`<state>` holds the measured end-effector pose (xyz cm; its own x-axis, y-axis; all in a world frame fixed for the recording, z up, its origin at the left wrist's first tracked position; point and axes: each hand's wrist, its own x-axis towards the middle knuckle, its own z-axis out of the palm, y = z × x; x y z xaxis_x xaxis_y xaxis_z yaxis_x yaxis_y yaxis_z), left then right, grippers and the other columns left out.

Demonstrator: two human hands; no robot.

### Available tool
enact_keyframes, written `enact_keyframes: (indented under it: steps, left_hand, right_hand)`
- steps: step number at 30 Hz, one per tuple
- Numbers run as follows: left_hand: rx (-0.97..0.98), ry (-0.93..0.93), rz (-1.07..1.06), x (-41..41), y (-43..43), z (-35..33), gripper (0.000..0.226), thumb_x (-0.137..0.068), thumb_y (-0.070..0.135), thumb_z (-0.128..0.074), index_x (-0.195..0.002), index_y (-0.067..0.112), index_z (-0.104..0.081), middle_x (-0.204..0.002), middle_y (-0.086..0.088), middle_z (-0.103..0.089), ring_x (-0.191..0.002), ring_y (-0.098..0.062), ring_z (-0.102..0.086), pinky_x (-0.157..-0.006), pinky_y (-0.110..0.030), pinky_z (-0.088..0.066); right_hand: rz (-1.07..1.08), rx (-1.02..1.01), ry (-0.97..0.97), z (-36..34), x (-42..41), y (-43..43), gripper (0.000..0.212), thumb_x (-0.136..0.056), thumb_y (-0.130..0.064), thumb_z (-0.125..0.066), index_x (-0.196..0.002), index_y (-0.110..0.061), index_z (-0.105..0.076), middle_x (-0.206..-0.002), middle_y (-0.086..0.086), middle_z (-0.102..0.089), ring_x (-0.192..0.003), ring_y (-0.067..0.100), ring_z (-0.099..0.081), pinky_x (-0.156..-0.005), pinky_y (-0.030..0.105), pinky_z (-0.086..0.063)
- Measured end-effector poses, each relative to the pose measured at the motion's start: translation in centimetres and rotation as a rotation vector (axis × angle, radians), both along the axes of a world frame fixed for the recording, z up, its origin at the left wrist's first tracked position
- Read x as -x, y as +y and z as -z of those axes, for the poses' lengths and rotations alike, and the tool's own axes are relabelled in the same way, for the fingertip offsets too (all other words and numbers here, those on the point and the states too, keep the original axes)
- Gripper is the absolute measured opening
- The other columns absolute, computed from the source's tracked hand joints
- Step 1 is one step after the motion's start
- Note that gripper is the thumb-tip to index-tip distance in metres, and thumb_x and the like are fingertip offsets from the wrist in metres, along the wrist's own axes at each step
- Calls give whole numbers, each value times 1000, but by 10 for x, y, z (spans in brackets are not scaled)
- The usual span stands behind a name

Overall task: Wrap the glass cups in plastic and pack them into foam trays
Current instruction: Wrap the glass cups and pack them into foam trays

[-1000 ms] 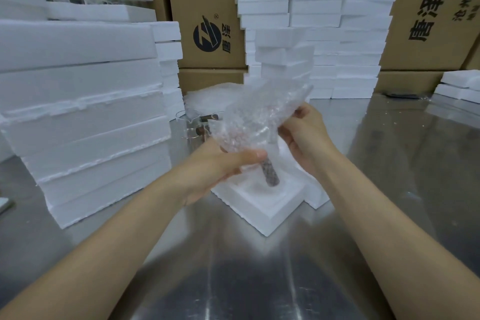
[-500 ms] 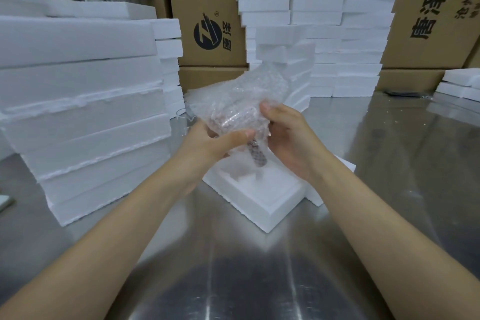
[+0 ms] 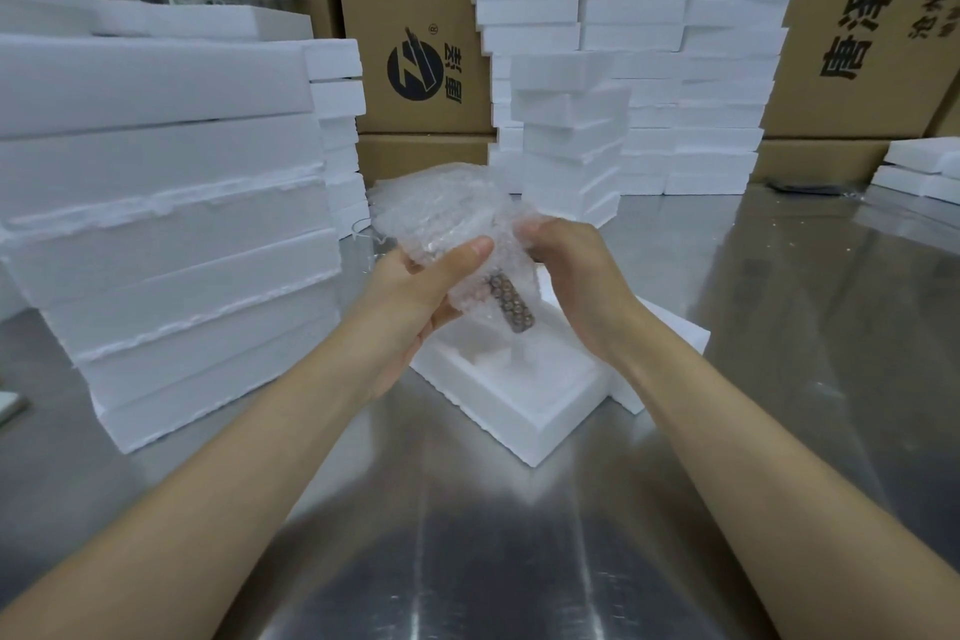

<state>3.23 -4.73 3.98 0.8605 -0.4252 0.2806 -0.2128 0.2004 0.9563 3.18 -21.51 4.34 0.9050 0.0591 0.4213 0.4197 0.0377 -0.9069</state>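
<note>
At my far left a tall stack of broad white foam slabs [image 3: 156,203] stands on the shiny steel table [image 3: 519,561], with more foam and something glassy piled on top, too blurred to make out. Behind it is a brown cardboard box with a round black logo [image 3: 415,68].

My left hand [image 3: 421,291] grasps a crumpled sheet of clear bubble wrap [image 3: 441,208] from the left. The thumb lies across the front of it and the other fingers are curled underneath. The glass cup [image 3: 511,304] sits inside this wrap. Its glass body is hard to see through the bubbles, but a dark beaded part sticks out at the bottom, tilted down to the right.

I hold the bundle in the air, over the hollow of a square white foam tray [image 3: 519,411] that lies flat on the table just below my hands. I cannot tell whether the beaded end touches the tray.

My right hand [image 3: 576,281] grips the wrap from the right, with its fingers curled into the plastic and its fingertips hidden in the folds.

Behind my hands are tall columns of small white foam blocks [image 3: 649,68] against a second cardboard box printed with black characters [image 3: 857,16]. At the far right edge a few flat white foam pieces [image 3: 919,166] lie on the table.
</note>
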Motion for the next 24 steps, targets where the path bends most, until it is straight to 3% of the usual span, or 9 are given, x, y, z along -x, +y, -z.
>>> enact_keyframes:
  steps: [3,5,9,12,14,17,20,21,24]
  left_hand:
    - [-63,-51,-55,0,0,-2,58,-76,38,-75,-127,18,-57,-119,-4,-69,-110,-24,-65,-100,-46,-49]
    - [-119,-104,-80,1,0,-4,70,-63,47,-76,-124,20,-58,-118,-5,-69,-110,-26,-65,-99,-51,-48]
    - [-153,-263,10,5,1,-4,106,-49,62,-83,-132,6,-49,-120,-7,-66,-110,-17,-64,-83,-25,-53]
    - [-176,-333,12,8,0,-6,113,-47,70,-77,-132,3,-46,-112,-4,-66,-99,-10,-67,-74,-19,-52]
    - [-143,-305,-6,7,3,-7,99,-49,71,-74,-126,14,-51,-106,3,-68,-93,-8,-69,-69,-21,-55]
    - [-176,-353,-81,1,5,-9,58,-74,62,-69,-118,27,-57,-108,9,-69,-100,-12,-67,-81,-28,-55]
    - [-172,-317,-33,-3,2,-7,59,-86,47,-55,-137,18,-47,-129,-2,-61,-118,-22,-59,-98,-41,-49]
    - [-163,-280,-37,-4,0,-5,65,-85,47,-55,-142,18,-42,-135,-2,-56,-123,-20,-55,-102,-41,-46]
    - [-219,-372,-188,-1,-1,-1,58,-93,27,-61,-146,33,-37,-136,20,-51,-121,7,-50,-100,-15,-43]
  right_hand:
    - [-89,-130,64,1,-2,1,24,-88,-32,-59,-88,-13,-73,-90,4,-71,-88,18,-66,-83,30,-50]
    - [-81,-252,68,2,-3,3,14,-81,-22,-70,-93,-15,-69,-91,6,-69,-83,18,-65,-75,28,-53]
    - [-227,-318,221,1,-3,3,49,-88,2,-60,-130,-20,-50,-116,11,-63,-96,23,-66,-75,32,-56]
    - [-451,-235,350,1,4,6,41,-88,-10,-56,-129,-10,-53,-112,9,-70,-101,23,-68,-80,35,-56]
    - [-524,-237,409,-1,9,10,40,-90,-16,-53,-130,-8,-51,-114,10,-69,-105,26,-67,-82,43,-56]
    - [-314,-278,348,-8,10,16,29,-95,-11,-50,-123,-8,-55,-94,6,-73,-81,18,-71,-61,30,-56]
    - [79,-74,139,-11,11,18,29,-85,-5,-54,-112,-13,-63,-79,-4,-69,-67,10,-65,-51,22,-46]
    - [181,85,22,-11,13,20,33,-84,-1,-53,-112,-15,-64,-82,-10,-69,-70,6,-65,-53,21,-47]
    - [362,495,-224,-5,18,27,40,-83,-3,-57,-118,-23,-58,-106,-12,-66,-98,8,-61,-81,26,-51]
